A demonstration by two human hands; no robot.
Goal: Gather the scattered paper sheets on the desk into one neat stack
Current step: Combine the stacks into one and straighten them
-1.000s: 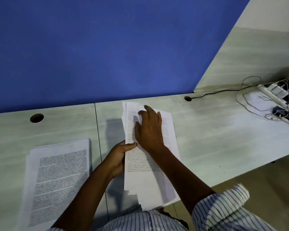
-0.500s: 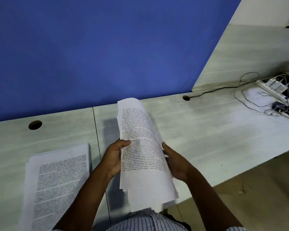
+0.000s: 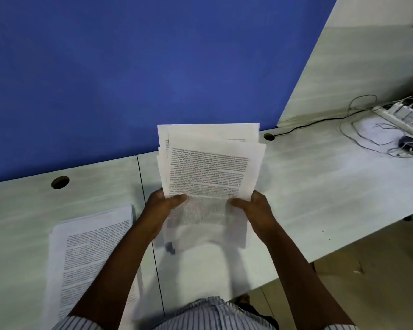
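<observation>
A person held a bundle of printed sheets (image 3: 209, 167) upright above the pale desk (image 3: 308, 186), the left hand (image 3: 161, 209) and right hand (image 3: 253, 209) each clasping a lower side edge, thumbs across the front page. The sheets' top edges stood uneven against the blue partition (image 3: 153, 67). A second pile of printed pages (image 3: 88, 253) lay flat on the desk at near left. Cables and a power strip (image 3: 401, 120) sat far right.
</observation>
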